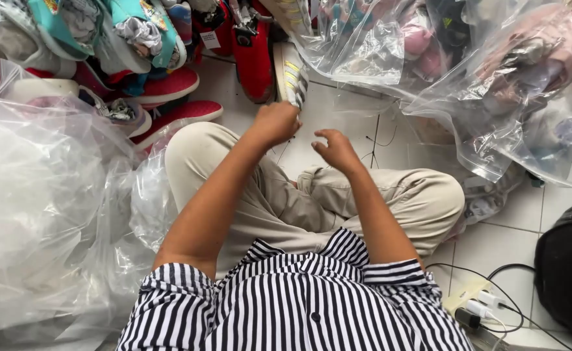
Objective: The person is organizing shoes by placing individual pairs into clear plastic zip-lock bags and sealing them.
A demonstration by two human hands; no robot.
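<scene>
I sit cross-legged on a white tiled floor [338,110] in beige trousers and a striped shirt. My left hand [277,122] is curled into a loose fist above my left knee, close to a white shoe with yellow stripes [291,78]; whether it grips anything I cannot tell. My right hand [335,151] hovers over my lap with fingers bent and apart, holding nothing I can see. Thin dark threads [375,140] lie on the tiles just beyond both hands.
A heap of red, teal and white shoes [136,52] fills the far left. Clear plastic bags [39,208] billow at my left; more bags stuffed with shoes [494,71] sit at the far right. A power strip with cables [471,302] and a black bag [569,273] lie near right.
</scene>
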